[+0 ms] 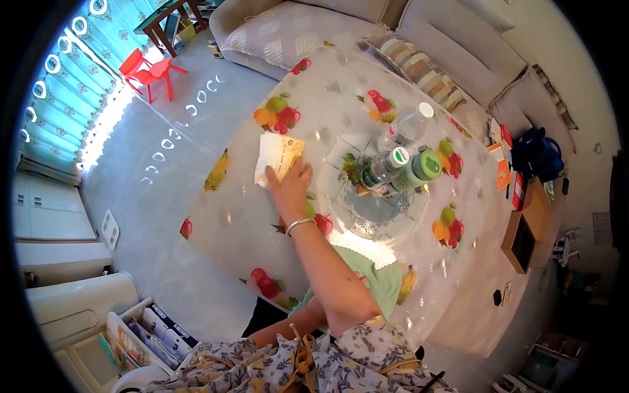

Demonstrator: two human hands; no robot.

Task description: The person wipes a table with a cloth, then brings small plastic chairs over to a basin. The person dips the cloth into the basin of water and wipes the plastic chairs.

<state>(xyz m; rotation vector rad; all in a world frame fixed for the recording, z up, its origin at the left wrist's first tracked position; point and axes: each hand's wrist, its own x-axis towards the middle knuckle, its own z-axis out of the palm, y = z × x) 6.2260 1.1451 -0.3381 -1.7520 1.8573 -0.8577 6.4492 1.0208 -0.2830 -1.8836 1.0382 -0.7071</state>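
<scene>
1. Left of centre in the frame, a soft, wrinkled yellow-and-white tissue pack (pixel 280 156) lies on a glossy, fruit-printed tablecloth (pixel 241 239).
2. The right hand (pixel 288 188), a smooth metallic bracelet (pixel 301 226) at its wrist, grips the pack's lower end between thumb and fingers.
3. Below centre, the left hand (pixel 362 278) shows only fingertips against a matte light-green cloth (pixel 383 281); the right arm covers the rest, so I cannot tell whether it grips.
4. Right of centre, three cylindrical bottles cluster by a round, glassy disc (pixel 372 211): a clear bottle with a plain white cap (pixel 405 130), a green-labelled bottle (pixel 382 170) and a green-lidded bottle (pixel 419 171).
5. At the upper right, a woven, striped cushion (pixel 419 71) rests on a padded fabric sofa (pixel 449 39).
6. At the right, an open, rectangular cardboard box (pixel 538 211).
</scene>
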